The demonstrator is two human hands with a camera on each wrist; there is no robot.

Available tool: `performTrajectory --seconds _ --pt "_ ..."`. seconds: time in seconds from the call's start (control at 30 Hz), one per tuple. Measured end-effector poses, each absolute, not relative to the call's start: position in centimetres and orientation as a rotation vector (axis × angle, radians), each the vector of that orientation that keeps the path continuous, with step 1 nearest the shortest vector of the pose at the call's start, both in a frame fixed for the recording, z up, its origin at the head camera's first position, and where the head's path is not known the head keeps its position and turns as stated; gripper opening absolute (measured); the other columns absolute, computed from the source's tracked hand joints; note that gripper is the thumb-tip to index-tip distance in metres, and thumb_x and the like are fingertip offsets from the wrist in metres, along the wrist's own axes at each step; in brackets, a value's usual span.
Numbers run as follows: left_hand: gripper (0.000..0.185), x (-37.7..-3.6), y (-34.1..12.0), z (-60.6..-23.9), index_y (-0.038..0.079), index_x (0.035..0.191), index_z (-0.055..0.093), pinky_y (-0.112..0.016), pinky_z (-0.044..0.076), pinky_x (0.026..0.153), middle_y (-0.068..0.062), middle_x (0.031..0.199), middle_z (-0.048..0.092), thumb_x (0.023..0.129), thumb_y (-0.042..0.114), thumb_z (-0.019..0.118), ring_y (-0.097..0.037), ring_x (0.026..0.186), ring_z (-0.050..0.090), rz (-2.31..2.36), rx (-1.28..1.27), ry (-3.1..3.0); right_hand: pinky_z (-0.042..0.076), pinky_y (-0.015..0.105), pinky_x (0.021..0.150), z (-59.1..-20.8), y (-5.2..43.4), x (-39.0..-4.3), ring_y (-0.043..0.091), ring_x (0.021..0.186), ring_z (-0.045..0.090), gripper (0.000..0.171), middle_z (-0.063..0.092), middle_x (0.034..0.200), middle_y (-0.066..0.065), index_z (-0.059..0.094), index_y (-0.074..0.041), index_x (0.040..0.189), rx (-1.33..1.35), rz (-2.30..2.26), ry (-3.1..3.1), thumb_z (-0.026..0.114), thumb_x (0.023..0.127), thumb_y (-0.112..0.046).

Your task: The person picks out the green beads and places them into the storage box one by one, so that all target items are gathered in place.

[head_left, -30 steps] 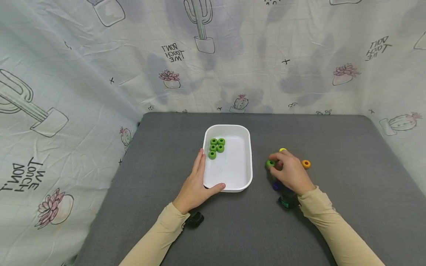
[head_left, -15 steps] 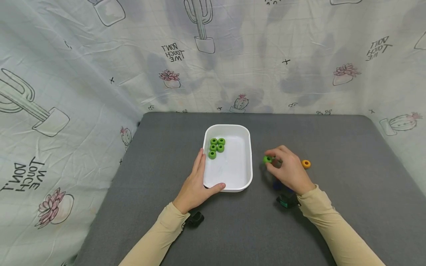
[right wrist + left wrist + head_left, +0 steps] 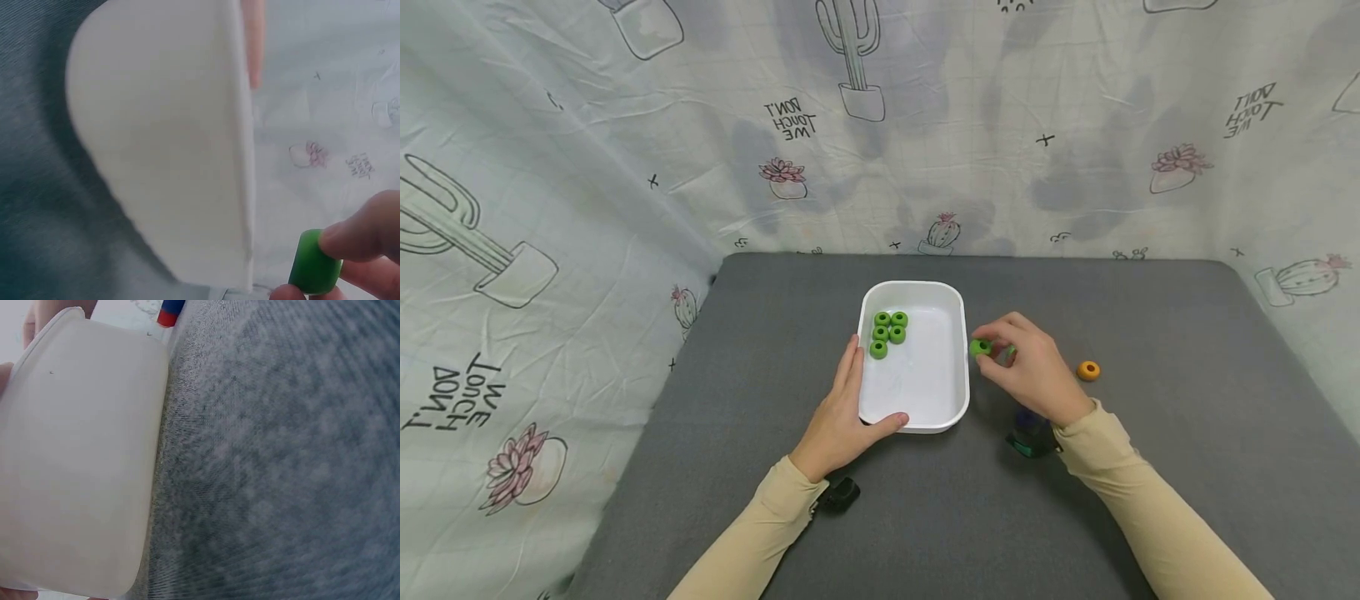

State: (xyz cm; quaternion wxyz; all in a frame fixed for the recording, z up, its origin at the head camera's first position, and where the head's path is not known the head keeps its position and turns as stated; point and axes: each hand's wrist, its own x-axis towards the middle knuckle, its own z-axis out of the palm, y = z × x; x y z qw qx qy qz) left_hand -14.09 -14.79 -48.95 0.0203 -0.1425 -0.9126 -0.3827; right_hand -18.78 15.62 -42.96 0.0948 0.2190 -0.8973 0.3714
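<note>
Green ring [image 3: 980, 347] sits pinched between the thumb and fingertips of the right hand [image 3: 1028, 372], raised off the bench [image 3: 1150, 500] and just beside the right rim of the white tray [image 3: 917, 421]; the right wrist view shows the same ring [image 3: 314, 270] squeezed at its sides by fingertips [image 3: 362, 234], with the tray's outer wall [image 3: 169, 156] close by. That side grip leaves the ring's underside free, which suits setting it down flat. The left hand [image 3: 842, 412] rests against the tray's left edge with its fingers laid straight along the rim and the thumb hooked round the near corner, a hold that looks meant to keep the light tray from sliding; in the left wrist view only the tray's wall [image 3: 75, 469] and grey cloth show. Inside the tray five green rings [image 3: 887, 332] lie flat in a tight cluster at the far left, touching one another, so green rings in view number six. One orange ring [image 3: 1088, 370] lies alone on the bench, to the right of the right hand. Something dark blue or purple [image 3: 1028, 417] peeks out under the right wrist, too hidden to count. Printed cloth [image 3: 587, 208] hangs behind and beside the bench.
</note>
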Motion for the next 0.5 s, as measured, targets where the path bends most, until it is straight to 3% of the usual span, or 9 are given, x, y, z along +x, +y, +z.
performTrajectory --seconds 0.5 --pt "0.119 -14.1 -14.8 -49.1 0.004 0.167 0.009 -0.057 0.043 0.112 0.003 0.177 -0.004 0.088 0.064 0.074 -0.031 0.155 0.033 -1.175 -0.443 -2.836 0.055 0.031 0.069 -40.6 12.0 -20.1 0.018 0.086 0.067 0.024 0.063 0.104 0.003 0.075 -0.009 0.114 0.752 1.119 -2.666 0.077 0.09 -0.007"
